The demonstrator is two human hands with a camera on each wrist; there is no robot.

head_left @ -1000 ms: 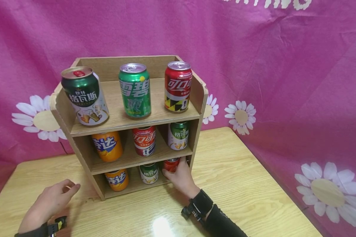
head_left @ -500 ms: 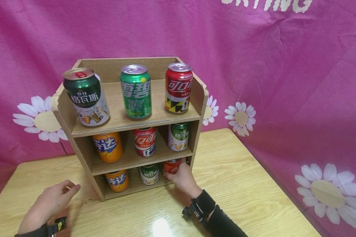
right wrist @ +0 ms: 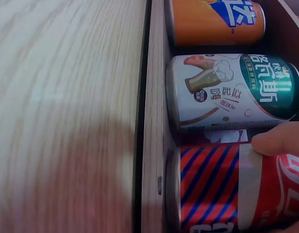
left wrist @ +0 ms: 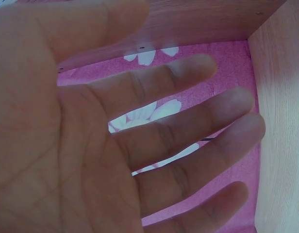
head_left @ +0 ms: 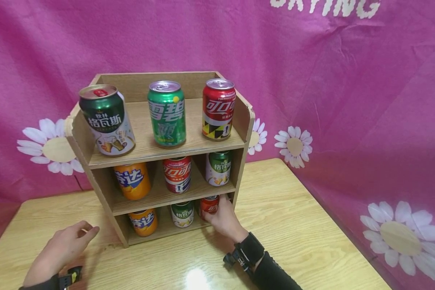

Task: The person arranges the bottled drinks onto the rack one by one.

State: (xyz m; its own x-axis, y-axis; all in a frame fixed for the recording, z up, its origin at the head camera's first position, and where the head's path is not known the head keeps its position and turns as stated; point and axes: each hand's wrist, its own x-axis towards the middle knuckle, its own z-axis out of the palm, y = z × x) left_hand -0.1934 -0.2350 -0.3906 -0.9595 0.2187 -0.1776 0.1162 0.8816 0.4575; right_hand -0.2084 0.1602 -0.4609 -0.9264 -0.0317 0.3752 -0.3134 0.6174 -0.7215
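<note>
In the head view, my right hand reaches into the bottom level of a wooden shelf at its right end. Its thumb and fingers grip a red cola can, which stands upright on the shelf board. The right wrist view has one fingertip on the side of that cola can; the other fingers are mostly hidden. Beside it stands a green and white kvass can. My left hand hovers over the table left of the shelf, fingers loosely bent and holding nothing; the left wrist view shows its palm.
On the top level stand a kvass can, a green Sprite can and a cola can. The middle level bears an orange Fanta can, a cola can and a kvass can. Another Fanta can stands bottom left.
The right hand stays on the red can, which seems to sit slightly further forward or turned than a second ago. The left hand is nearly still. The head view has tilted slightly up.
</note>
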